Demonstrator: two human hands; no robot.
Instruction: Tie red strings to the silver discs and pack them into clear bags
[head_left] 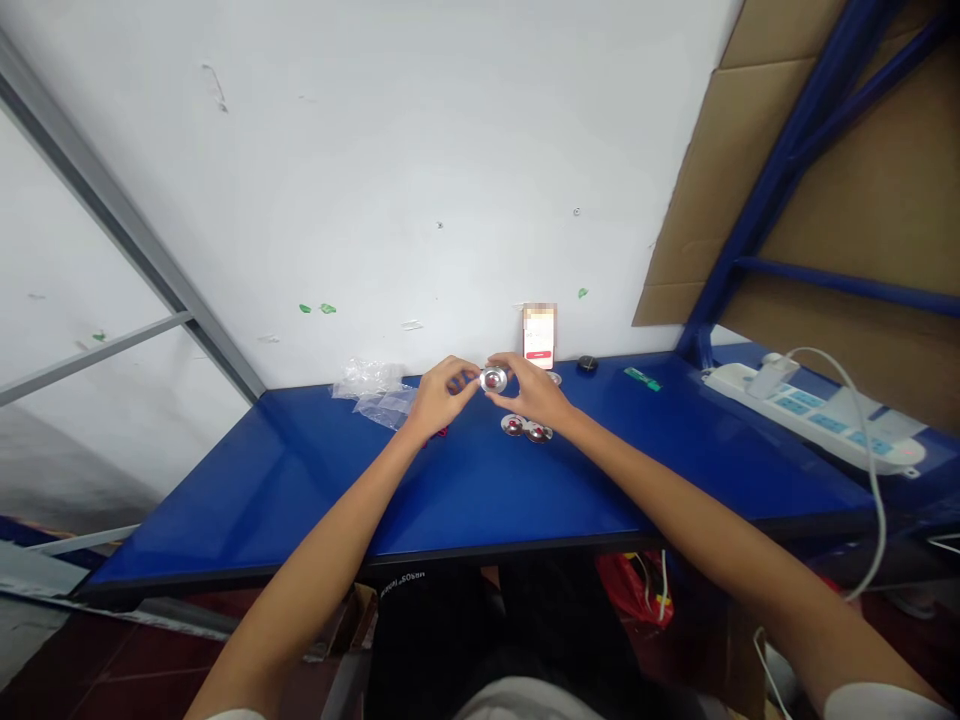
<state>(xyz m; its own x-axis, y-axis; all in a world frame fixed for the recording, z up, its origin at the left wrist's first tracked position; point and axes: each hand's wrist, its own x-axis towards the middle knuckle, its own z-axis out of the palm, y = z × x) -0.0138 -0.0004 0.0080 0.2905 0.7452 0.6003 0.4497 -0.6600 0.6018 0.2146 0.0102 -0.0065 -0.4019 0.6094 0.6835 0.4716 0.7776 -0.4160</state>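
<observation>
A round, shiny silver disc with a red centre (493,379) is held up over the blue table in front of me. My right hand (529,388) grips it by its rim, thumb below and fingers above. From the other side, the pinched fingertips of my left hand (444,390) touch its left edge. Two similar silver domed discs with red centres (526,428) lie side by side on the table, just below my right hand. Small red pieces (439,435) show partly behind my left wrist. What kind of thing the discs are, I cannot tell.
A lit phone (538,338) leans upright against the white wall. Clear plastic bags (371,390) lie at the back left. A small black round object (587,364) and a green item (643,378) rest at the back right, near a white power strip (814,412) with a cable.
</observation>
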